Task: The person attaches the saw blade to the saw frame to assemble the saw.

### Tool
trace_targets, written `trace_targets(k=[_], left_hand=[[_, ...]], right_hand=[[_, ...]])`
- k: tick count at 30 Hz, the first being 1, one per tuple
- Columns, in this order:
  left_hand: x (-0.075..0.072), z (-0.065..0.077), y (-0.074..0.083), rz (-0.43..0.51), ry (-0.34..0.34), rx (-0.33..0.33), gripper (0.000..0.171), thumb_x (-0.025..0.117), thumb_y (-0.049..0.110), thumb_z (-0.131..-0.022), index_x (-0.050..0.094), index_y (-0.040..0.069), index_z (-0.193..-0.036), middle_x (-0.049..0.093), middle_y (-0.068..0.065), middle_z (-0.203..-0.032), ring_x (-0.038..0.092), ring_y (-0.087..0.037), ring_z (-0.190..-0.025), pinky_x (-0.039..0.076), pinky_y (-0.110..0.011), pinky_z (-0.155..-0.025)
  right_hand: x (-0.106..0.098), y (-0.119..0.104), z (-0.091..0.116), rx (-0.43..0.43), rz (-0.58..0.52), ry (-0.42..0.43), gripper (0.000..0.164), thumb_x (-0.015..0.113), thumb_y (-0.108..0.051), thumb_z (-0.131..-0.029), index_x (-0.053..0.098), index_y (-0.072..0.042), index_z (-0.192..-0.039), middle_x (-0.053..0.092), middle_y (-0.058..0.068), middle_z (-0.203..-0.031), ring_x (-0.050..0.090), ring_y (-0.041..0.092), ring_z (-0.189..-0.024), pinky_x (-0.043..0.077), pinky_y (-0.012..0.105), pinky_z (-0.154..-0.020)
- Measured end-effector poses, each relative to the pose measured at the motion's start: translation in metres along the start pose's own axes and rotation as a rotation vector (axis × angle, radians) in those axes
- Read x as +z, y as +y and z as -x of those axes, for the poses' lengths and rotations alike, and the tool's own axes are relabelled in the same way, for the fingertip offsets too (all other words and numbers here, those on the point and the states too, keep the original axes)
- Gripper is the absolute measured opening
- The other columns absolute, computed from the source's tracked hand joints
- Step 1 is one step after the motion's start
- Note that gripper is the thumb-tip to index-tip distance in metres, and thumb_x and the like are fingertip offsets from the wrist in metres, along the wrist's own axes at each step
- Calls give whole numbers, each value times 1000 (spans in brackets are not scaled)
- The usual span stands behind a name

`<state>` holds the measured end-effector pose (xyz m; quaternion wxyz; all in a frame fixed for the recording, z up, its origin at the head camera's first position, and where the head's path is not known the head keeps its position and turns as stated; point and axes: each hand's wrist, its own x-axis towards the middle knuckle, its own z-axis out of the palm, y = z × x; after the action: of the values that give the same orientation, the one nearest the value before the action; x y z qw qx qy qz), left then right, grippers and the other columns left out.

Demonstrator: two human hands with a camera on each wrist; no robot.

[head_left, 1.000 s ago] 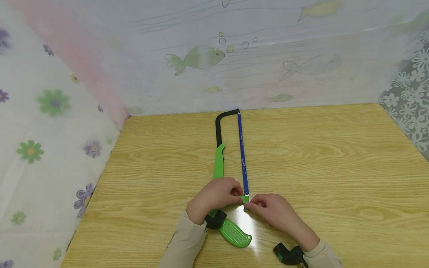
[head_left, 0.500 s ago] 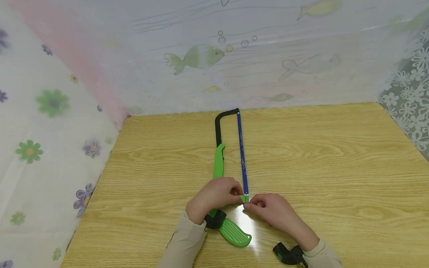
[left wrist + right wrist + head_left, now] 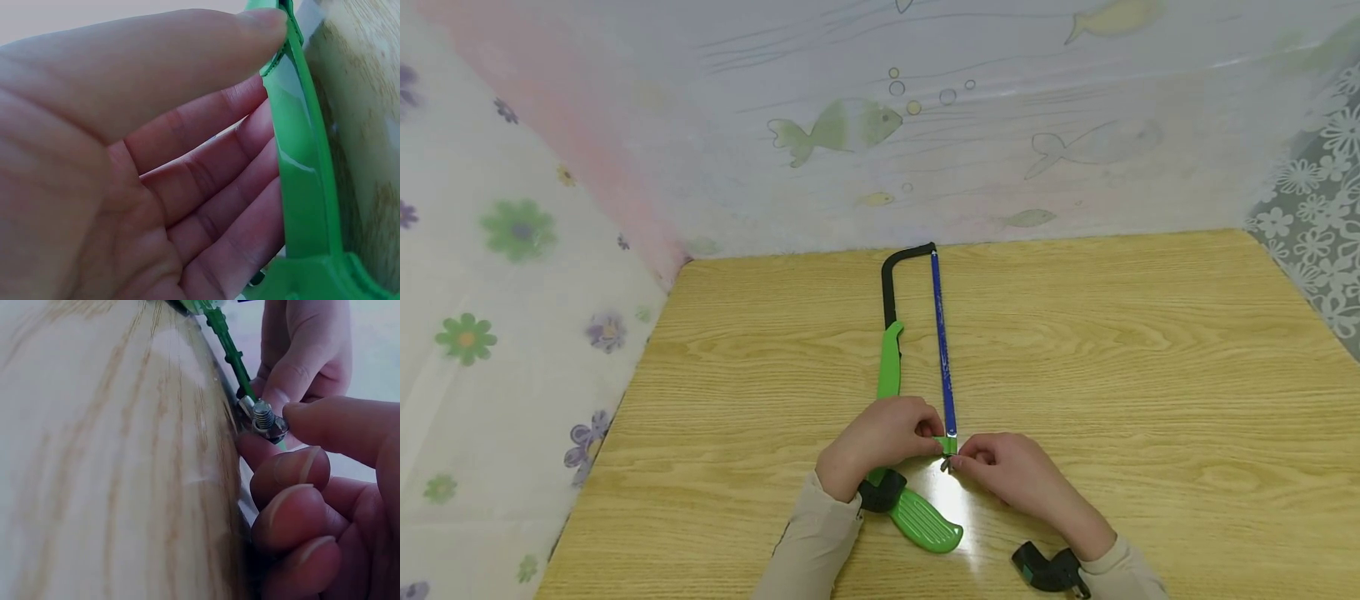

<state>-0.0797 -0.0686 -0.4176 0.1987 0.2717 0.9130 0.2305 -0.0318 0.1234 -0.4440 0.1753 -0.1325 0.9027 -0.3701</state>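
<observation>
The right hand point(image 3: 1018, 475) has thumb and forefinger at a small metal wing nut point(image 3: 270, 428), seemingly pinching it, the other fingers curled beneath its threaded end. Touching that grip's far-left side is the left hand point(image 3: 891, 429), whose thumb and fingers hold the green bracket point(image 3: 950, 446) of a hacksaw. On the person's side of the two grips lies the saw's ribbed green handle point(image 3: 927, 523), and each wrist carries a black device point(image 3: 1048, 569). Straight away from the bracket runs the blue blade point(image 3: 943, 350); left of it, partly under the left hand, goes the green frame point(image 3: 889, 367), then the black bow point(image 3: 888, 287), bending to meet the blade's far end. The wood-grain table point(image 3: 1112, 350) stretches around everything, ending at a fish-printed sheet point(image 3: 977, 175).
</observation>
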Motion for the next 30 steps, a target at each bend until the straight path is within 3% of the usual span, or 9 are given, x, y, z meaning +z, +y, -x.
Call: trace_targets(k=[7,19,30], left_hand=[[-1,0,1,10,-1,-2,8,68,28,-78,66,22,-83,52,16,-74,47,-2,-67,39,-18,-62],[0,0,1,14,5,-12,9,68,27,-78,67,21,-85,53,16,-75,47,-2,-65,39,-19,-61],[-1,1,1,7,3,-7,9,68,26,-78,67,20,-85,54,16,-77,48,-2,-66,39,-18,-61]], right_hand=[[1,1,0,9,-30,3,14,58,-40,-84,63,-29,-78,47,-11,-50,44,8,-39,34,25,-44],[1,3,-1,9,-110,2,17,59,-41,-83,58,-25,-78,48,-8,-52,44,11,-36,33,25,-39],[1,2,0,15,-108,-8,18,59,-41,-83,60,-24,-76,46,-8,-50,43,10,-36,33,25,-39]])
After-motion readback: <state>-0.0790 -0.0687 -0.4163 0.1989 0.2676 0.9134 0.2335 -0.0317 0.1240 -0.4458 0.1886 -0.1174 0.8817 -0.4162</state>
